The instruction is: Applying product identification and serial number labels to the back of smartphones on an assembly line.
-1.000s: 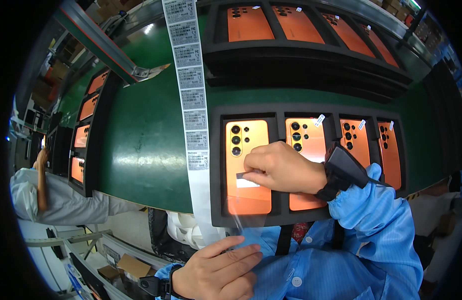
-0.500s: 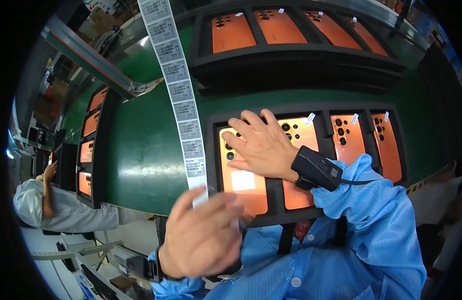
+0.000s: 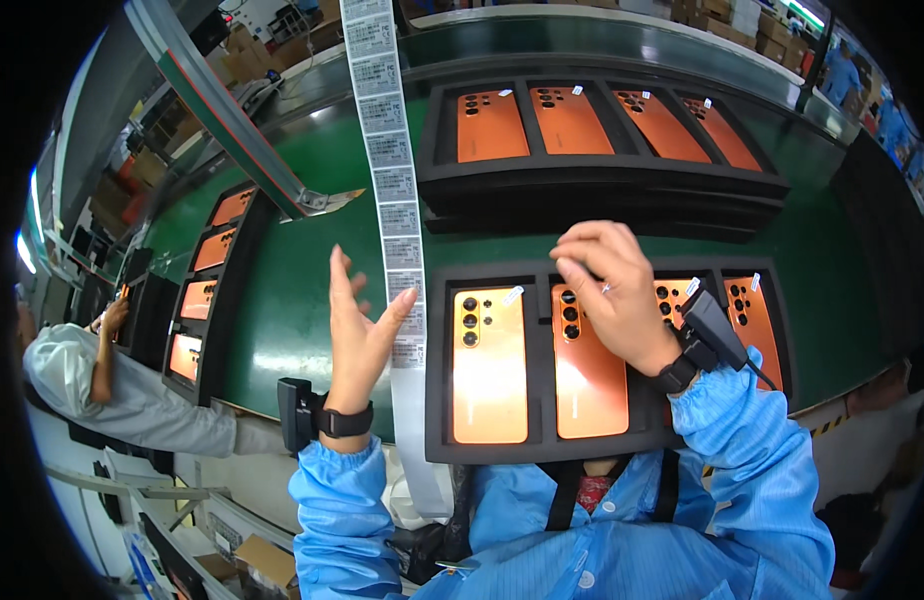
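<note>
A black tray [image 3: 437, 385] in front of me holds several orange phone back covers [image 3: 490, 365]. My right hand [image 3: 612, 290] hovers over the second cover [image 3: 589, 380], fingers bunched at its top by the camera holes. My left hand [image 3: 360, 330] is raised, fingers spread, with thumb and fingertips touching a hanging strip of white labels [image 3: 394, 190] beside the tray. Both wrists wear black bands over blue sleeves.
A second black tray [image 3: 602, 180] of orange covers lies further back on the green conveyor belt [image 3: 302, 290]. More trays [image 3: 207, 290] sit at the left, where another person [image 3: 112, 385] in grey works. A metal rail [image 3: 232, 120] crosses above.
My left hand rose from near my lap up to the label strip. My right hand lifted off the first cover and shifted right over the second cover.
</note>
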The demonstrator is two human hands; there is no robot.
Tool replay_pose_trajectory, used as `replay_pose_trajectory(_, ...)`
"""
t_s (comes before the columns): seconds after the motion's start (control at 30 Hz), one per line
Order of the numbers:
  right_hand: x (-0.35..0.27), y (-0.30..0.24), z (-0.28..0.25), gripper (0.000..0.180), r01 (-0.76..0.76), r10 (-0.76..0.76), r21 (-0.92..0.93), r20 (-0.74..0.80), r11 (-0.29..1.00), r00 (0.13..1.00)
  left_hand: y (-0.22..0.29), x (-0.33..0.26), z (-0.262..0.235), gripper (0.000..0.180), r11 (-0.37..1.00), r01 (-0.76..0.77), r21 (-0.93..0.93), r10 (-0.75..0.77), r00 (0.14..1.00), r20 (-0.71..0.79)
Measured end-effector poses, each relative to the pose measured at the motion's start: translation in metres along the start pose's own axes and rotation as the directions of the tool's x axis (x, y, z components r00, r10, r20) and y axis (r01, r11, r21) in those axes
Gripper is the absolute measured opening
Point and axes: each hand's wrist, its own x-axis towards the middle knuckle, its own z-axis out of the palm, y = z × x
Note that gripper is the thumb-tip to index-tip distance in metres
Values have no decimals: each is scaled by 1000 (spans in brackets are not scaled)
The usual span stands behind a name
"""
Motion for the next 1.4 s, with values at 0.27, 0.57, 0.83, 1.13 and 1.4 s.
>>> replay_pose_trajectory(0.27, -11, -33, 68, 20, 166, -176, 111, 90, 980, 980, -15, -13, -28, 20, 702, 630, -331, -399, 734, 550)
replay_pose_trajectory(0.57, -25, -71, 88, 33, 124, -168, 273, 146, 954, 975, 39, -50, -58, 29, 625, 616, -479, -339, 768, 544)
replay_pose_trajectory(0.83, -23, -71, 89, 23, 248, -271, 309, 35, 918, 962, 62, -60, -53, 25, 634, 592, -499, -419, 804, 422)
replay_pose_trajectory(1.13, -24, -78, 82, 20, 475, -475, 171, -44, 863, 879, 60, -65, -56, 30, 641, 619, -454, -462, 783, 417)
replay_pose_trajectory(1.4, -27, -82, 78, 23, 419, -424, 186, -15, 889, 906, 66, -71, -64, 33, 773, 562, -295, -403, 794, 455)
